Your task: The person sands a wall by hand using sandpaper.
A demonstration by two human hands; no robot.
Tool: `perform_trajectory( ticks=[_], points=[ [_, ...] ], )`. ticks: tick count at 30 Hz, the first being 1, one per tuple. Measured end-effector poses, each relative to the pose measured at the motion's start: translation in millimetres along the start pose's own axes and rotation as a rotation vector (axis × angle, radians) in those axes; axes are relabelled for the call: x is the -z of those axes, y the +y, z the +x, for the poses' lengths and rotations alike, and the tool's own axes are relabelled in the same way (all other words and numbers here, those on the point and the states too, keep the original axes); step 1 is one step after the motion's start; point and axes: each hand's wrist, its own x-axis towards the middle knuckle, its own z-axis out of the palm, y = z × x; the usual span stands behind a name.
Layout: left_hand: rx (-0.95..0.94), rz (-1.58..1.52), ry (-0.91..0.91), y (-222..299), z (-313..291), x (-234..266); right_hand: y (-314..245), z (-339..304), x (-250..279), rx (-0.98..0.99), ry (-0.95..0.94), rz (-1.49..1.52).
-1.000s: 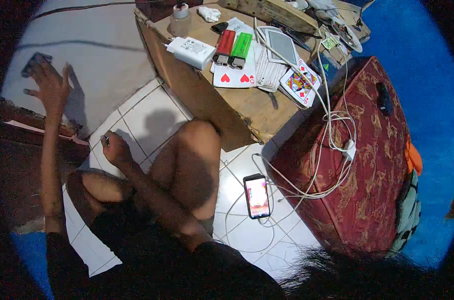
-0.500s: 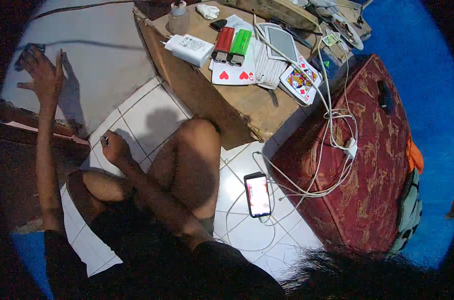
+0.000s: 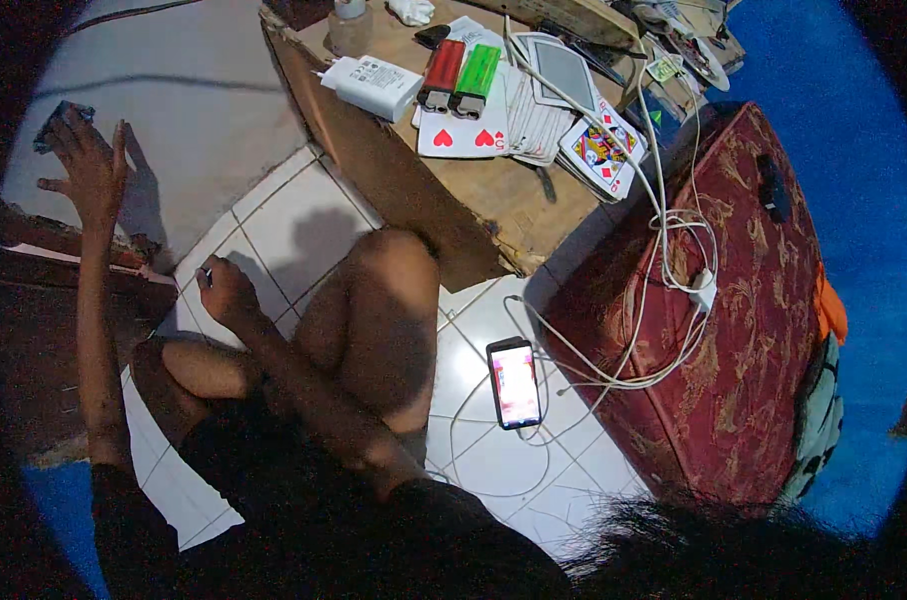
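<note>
High on the left, my left hand (image 3: pixel 89 170) reaches to the pale wall (image 3: pixel 214 110) with thumb and fingers spread. Its fingertips lie over a small dark bluish object (image 3: pixel 64 122) on the wall, partly covered, whose kind I cannot make out. Lower down, above the tiled floor, my right hand (image 3: pixel 229 292) is closed. A small light-tipped item (image 3: pixel 208 270) pokes out between its fingers, mostly hidden by them. My bent legs (image 3: pixel 389 300) are beside my right forearm.
A wooden surface (image 3: pixel 454 200) holds a white charger (image 3: pixel 374 87), red (image 3: pixel 443 75) and green lighters (image 3: pixel 477 80), and playing cards (image 3: pixel 604 150). A lit phone (image 3: pixel 515 383) lies on the tiles among white cables (image 3: pixel 624 380). A red patterned cushion (image 3: pixel 714 370) stands at right.
My left hand has shifted slightly on the wall, and more of the dark object shows past its fingers. The right hand stays closed in nearly the same place. The view has tilted a little.
</note>
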Motion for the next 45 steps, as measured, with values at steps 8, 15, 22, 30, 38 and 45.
perform_trajectory(
  ticks=[8, 15, 22, 30, 38, 45],
  points=[
    [-0.065, 0.083, -0.033, -15.0, -6.0, -6.9, -10.1, 3.8, 6.9, -0.115, -0.094, -0.013],
    [-0.014, 0.039, 0.017, 10.5, 8.2, -3.0, -6.0, 8.6, 16.9, -0.089, -0.073, -0.087],
    [0.002, -0.013, 0.029, 23.3, 12.3, -4.9, -7.5, 13.5, 33.2, -0.107, -0.073, -0.087],
    [-0.012, 0.032, -0.018, -3.8, -15.4, -13.5, -168.4, -48.1, 161.9, -0.029, -0.929, 0.422],
    [0.021, -0.052, -0.038, -1.2, 6.2, -1.9, -232.4, -110.9, 267.3, -0.109, -1.12, 0.267],
    [-0.03, 0.008, -0.104, -6.3, -19.6, -14.1, -241.8, -129.0, 281.3, -0.162, -1.084, 0.161]
  ],
)
